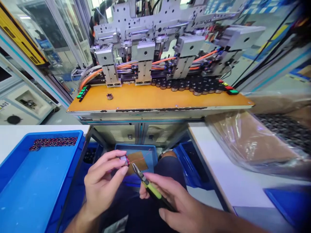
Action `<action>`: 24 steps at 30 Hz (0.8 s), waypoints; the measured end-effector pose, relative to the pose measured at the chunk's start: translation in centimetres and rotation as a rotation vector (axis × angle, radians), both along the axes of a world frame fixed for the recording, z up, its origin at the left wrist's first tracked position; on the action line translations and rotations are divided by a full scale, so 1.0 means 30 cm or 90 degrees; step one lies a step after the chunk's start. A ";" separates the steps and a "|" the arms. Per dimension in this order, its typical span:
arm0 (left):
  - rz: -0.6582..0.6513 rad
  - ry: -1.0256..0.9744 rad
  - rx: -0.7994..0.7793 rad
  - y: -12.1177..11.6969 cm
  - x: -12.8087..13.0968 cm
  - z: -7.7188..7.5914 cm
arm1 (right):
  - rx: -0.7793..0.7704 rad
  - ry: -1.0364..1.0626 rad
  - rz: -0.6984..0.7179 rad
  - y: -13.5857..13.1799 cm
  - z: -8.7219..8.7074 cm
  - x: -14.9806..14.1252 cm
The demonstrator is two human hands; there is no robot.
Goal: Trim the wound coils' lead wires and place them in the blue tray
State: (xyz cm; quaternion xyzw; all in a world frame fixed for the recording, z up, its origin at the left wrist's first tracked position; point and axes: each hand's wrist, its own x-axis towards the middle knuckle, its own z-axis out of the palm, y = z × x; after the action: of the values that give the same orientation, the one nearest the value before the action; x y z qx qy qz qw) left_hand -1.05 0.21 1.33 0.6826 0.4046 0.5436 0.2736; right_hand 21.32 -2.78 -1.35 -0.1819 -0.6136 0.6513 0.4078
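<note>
My left hand [103,181] pinches a small wound coil [124,160] between thumb and fingertips, low in the middle of the view. A thin red wire [142,156] trails from the coil to the right. My right hand [179,204] grips small cutters with a yellow-green handle [152,190]. Their pointed tip sits just right of the coil, at the wire. Both hands hover over my lap, above a small blue bin [152,154] under the bench.
A winding machine [155,48] stands on an orange board [155,98] ahead, with a row of dark coils [189,84] and one loose coil [109,96]. A blue tray [36,181] at left holds a row of coils [53,141]. A plastic-wrapped box [257,142] lies at right.
</note>
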 end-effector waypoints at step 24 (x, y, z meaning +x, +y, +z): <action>-0.033 0.019 0.036 -0.010 -0.010 0.000 | -0.107 -0.150 -0.091 0.000 0.043 -0.023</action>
State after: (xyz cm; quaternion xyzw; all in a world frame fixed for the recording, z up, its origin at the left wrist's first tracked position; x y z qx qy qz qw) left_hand -1.34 -0.08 1.33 0.7085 0.3750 0.5372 0.2622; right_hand 20.63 -2.79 -0.08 -0.3337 -0.5862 0.6438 0.3613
